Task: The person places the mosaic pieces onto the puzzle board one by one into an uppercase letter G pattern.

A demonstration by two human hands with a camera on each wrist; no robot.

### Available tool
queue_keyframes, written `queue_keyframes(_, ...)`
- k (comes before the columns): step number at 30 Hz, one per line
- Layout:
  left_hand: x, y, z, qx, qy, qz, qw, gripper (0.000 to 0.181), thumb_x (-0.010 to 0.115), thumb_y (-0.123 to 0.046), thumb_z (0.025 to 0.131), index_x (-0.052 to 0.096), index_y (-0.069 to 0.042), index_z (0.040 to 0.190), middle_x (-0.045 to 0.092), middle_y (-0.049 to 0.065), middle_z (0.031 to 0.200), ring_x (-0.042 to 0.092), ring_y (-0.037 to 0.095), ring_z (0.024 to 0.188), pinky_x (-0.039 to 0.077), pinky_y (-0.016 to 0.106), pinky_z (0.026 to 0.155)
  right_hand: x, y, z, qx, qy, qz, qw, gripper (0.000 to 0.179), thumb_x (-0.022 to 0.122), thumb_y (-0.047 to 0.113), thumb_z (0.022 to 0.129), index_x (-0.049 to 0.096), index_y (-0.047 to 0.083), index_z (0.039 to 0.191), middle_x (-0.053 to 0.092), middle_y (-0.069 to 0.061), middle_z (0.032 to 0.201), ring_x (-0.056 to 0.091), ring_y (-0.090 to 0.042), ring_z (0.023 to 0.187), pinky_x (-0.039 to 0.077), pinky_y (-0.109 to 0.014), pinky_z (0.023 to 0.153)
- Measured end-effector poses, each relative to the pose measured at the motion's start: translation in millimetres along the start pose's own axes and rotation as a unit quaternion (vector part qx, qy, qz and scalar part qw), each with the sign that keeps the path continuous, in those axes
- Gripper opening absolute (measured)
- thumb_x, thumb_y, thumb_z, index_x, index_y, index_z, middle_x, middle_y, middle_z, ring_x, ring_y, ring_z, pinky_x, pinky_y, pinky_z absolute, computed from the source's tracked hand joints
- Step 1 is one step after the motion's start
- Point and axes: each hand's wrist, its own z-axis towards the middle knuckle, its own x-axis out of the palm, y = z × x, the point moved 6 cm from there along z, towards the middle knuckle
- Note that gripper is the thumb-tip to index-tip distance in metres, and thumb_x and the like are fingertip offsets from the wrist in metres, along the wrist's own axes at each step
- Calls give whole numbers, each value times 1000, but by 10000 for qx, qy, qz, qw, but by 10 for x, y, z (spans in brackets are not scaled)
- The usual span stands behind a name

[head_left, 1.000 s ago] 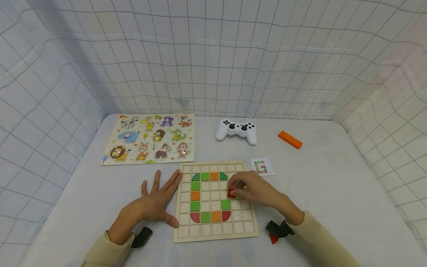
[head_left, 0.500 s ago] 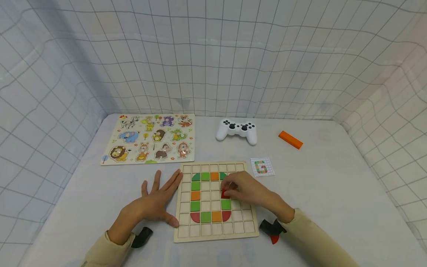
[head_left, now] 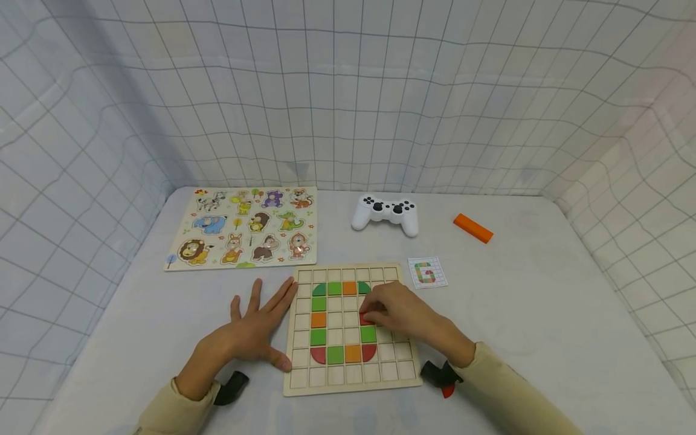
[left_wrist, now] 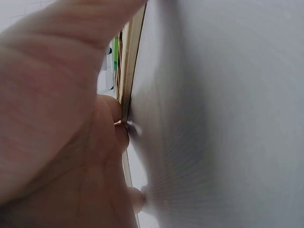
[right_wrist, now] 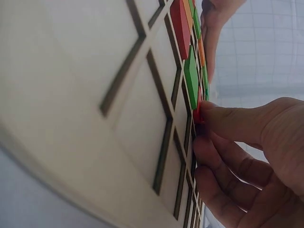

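Note:
A wooden grid board [head_left: 353, 376] lies on the table, with green, orange and red tiles set in a ring of its cells. My right hand [head_left: 405, 309] pinches a red tile [head_left: 365, 319] between thumb and fingers, at the cell just above a green tile [head_left: 368, 333]. In the right wrist view that red tile [right_wrist: 197, 113] sits low against the grid, partly covered by the thumb. My left hand [head_left: 250, 331] rests with fingers spread, thumb and fingertips along the board's left edge. A small card [head_left: 428, 272] beside the board's upper right shows a coloured G-shaped pattern.
An animal puzzle board [head_left: 241, 226] lies at the back left. Behind the grid board is a white game controller [head_left: 386, 212], with an orange bar [head_left: 473, 228] farther right. A red piece [head_left: 448, 391] shows under the black strap on my right wrist.
My right hand has moved left with the red tile, from the neighbouring column to the cell above the green tile, and lowered it. The left hand has stayed still.

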Motion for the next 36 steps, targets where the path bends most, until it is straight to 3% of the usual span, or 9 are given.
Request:
queue_keyframes(10, 5, 3, -1, -40, 17, 29, 10000, 145, 88, -59, 56, 1, -16, 163, -8, 9, 170, -25, 58, 144, -13, 82, 102, 8, -6, -16, 43, -19, -102, 9999, 10, 73, 16, 92, 77, 14, 101, 75, 7, 94, 61, -1, 80, 52, -20, 75)
queue_keyframes(15, 7, 1, -3, -45, 29, 5, 10000, 145, 88, -59, 56, 0, -17, 163, -9, 8, 170, -25, 57, 144, -13, 82, 102, -50, -1, -118, 193, -16, -148, 9997, 15, 72, 16, 93, 76, 13, 107, 75, 6, 94, 63, -1, 80, 53, -20, 74)
queue_keyframes(21, 10, 4, -1, -66, 42, 2, 10000, 145, 88, -60, 56, 0, -17, 163, -9, 8, 170, -26, 57, 144, -14, 82, 102, -130, -19, -374, 322, 31, -95, 9994, 22, 77, 17, 88, 76, 13, 110, 75, 8, 97, 61, -2, 82, 51, -21, 72)
queue_keyframes(28, 14, 0, -3, -81, 81, -20, 9999, 144, 88, -60, 56, 0, -17, 163, -9, 8, 170, -26, 56, 144, -14, 82, 102, -147, -93, -770, 592, 176, 59, 9981, 25, 79, 23, 87, 74, 17, 111, 71, 13, 99, 59, -2, 87, 52, -27, 79)
queue_keyframes(36, 9, 10, -3, 7, 52, -80, 10000, 145, 88, -60, 57, -1, -17, 163, -10, 7, 170, -27, 56, 144, -13, 82, 102, -129, -258, -1212, 1036, 831, 689, 9887, 31, 79, 41, 84, 72, 26, 110, 65, 20, 98, 57, -1, 90, 51, -24, 81)
